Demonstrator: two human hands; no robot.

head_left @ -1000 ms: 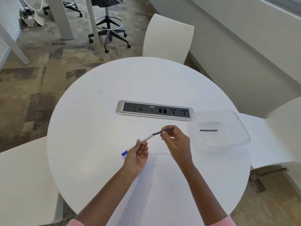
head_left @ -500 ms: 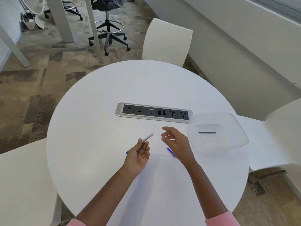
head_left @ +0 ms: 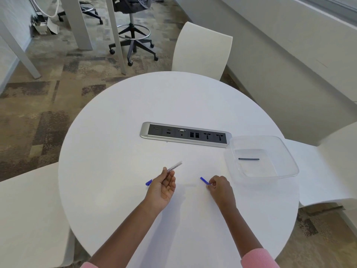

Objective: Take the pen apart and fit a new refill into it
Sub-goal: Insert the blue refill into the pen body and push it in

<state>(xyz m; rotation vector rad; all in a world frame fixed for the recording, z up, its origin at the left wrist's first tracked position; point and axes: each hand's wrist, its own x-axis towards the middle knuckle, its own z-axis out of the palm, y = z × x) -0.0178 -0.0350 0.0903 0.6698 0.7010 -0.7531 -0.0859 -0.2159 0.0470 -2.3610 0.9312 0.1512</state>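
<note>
Left grip [head_left: 164, 185] holds barrel [head_left: 174, 167]; right grip [head_left: 219, 185] pinches cap [head_left: 204, 180].

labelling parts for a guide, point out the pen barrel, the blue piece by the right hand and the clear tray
pen barrel [head_left: 174, 166], head view, clear middle of the tube
blue piece [head_left: 204, 180], head view, its middle
clear tray [head_left: 289, 151], head view, right rim
</note>
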